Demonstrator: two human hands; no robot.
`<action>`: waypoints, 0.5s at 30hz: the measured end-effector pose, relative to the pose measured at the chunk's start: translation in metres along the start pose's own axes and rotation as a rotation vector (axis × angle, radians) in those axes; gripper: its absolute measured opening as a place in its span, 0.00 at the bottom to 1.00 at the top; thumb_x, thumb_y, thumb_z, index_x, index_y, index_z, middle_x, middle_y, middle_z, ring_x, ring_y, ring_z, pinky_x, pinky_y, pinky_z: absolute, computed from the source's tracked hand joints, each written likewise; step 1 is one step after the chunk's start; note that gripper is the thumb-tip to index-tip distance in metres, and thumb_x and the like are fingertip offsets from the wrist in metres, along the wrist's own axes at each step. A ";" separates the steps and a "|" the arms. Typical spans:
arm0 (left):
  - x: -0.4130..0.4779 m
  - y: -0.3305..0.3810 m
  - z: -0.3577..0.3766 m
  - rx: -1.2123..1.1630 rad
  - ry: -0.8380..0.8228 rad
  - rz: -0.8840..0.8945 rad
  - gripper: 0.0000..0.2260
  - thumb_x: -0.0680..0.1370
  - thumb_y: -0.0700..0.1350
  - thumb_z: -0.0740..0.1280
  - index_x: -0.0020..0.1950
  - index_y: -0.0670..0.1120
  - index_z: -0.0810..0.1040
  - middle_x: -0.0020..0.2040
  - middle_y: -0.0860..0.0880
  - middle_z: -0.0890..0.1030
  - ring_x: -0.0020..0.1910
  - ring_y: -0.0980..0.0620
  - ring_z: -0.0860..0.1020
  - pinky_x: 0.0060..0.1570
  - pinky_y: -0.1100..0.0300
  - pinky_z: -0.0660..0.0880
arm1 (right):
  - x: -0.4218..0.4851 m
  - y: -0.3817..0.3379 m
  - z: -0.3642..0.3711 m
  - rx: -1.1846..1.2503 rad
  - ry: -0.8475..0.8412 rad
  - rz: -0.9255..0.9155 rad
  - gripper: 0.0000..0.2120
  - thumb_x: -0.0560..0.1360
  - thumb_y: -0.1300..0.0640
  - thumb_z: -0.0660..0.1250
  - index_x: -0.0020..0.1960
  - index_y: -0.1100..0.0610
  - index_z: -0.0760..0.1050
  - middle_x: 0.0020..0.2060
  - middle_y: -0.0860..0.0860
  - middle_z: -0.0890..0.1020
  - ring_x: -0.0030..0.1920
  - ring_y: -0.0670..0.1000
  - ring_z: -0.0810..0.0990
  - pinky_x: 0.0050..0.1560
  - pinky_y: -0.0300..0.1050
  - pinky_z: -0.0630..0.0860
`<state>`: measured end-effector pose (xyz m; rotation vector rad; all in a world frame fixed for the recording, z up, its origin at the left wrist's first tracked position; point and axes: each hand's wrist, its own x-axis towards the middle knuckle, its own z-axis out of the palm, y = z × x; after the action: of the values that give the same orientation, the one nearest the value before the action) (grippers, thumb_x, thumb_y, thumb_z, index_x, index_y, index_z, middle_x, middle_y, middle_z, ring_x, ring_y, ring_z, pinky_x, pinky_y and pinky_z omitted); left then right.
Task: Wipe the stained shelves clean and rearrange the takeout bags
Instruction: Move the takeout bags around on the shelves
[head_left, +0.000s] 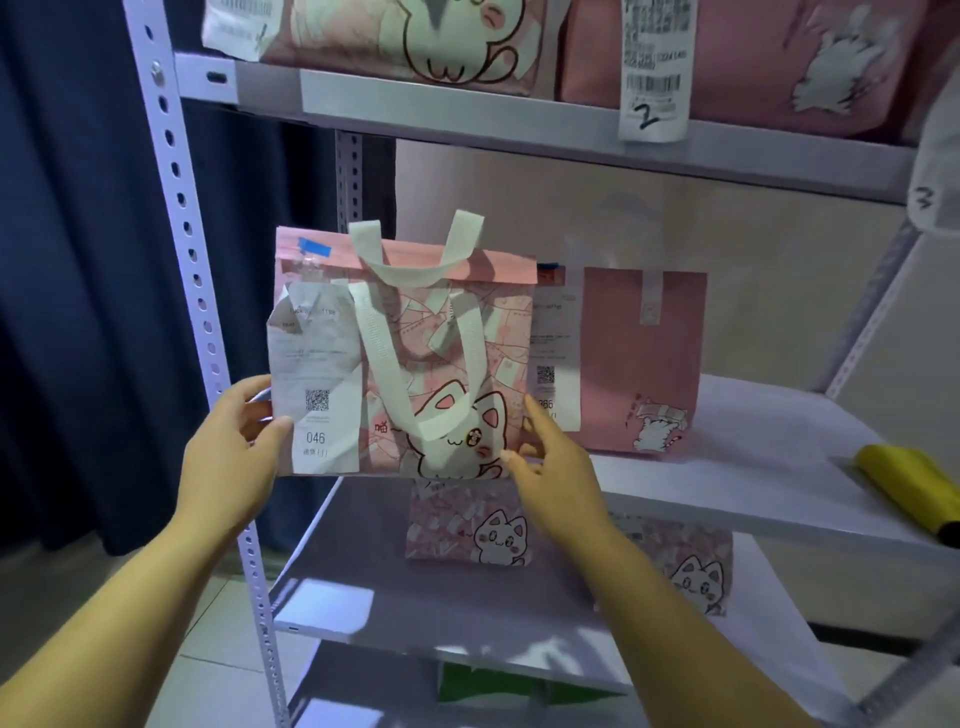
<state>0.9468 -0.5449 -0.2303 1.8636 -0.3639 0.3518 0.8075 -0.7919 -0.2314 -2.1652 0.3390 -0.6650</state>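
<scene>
**Rearranging step.** I hold the takeout bag clear of the middle shelf, at its front left corner. My left hand pinches the bag's lower left edge. My right hand touches the lower right corner; I cannot tell if it clamps. Next, as I judge: set it upright beside the pink bag.

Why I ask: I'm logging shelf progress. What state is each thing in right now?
cat-print bag: upright, top folded shut, held in both hands.
left hand: grips the bag's left edge.
right hand: pinches its lower right corner.
plain pink bag: standing upright on the middle shelf, closed.
yellow cloth: lying bunched on that shelf, untouched.
lower cat bag: standing upright on the shelf below.
</scene>
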 end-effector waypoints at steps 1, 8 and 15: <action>-0.002 0.001 0.001 -0.009 0.002 -0.012 0.15 0.74 0.44 0.66 0.55 0.62 0.71 0.47 0.62 0.78 0.45 0.64 0.77 0.39 0.64 0.72 | 0.002 -0.001 -0.002 -0.024 -0.017 -0.003 0.32 0.76 0.57 0.65 0.74 0.42 0.55 0.52 0.34 0.71 0.51 0.38 0.74 0.52 0.33 0.70; 0.008 -0.006 0.009 0.102 -0.019 0.045 0.16 0.74 0.42 0.64 0.58 0.56 0.72 0.54 0.59 0.77 0.51 0.61 0.77 0.45 0.64 0.73 | 0.023 -0.009 0.009 -0.032 -0.073 0.026 0.30 0.75 0.62 0.65 0.73 0.47 0.61 0.61 0.46 0.76 0.56 0.46 0.76 0.61 0.45 0.74; 0.050 -0.025 0.014 0.275 -0.084 0.089 0.15 0.74 0.42 0.62 0.60 0.53 0.73 0.51 0.52 0.76 0.50 0.51 0.74 0.47 0.58 0.69 | 0.052 -0.017 0.038 -0.078 -0.055 -0.012 0.25 0.74 0.58 0.66 0.69 0.46 0.66 0.56 0.47 0.72 0.56 0.48 0.75 0.62 0.50 0.73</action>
<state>1.0032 -0.5543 -0.2351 2.1402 -0.4764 0.4002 0.8721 -0.7809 -0.2198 -2.2572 0.3279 -0.6071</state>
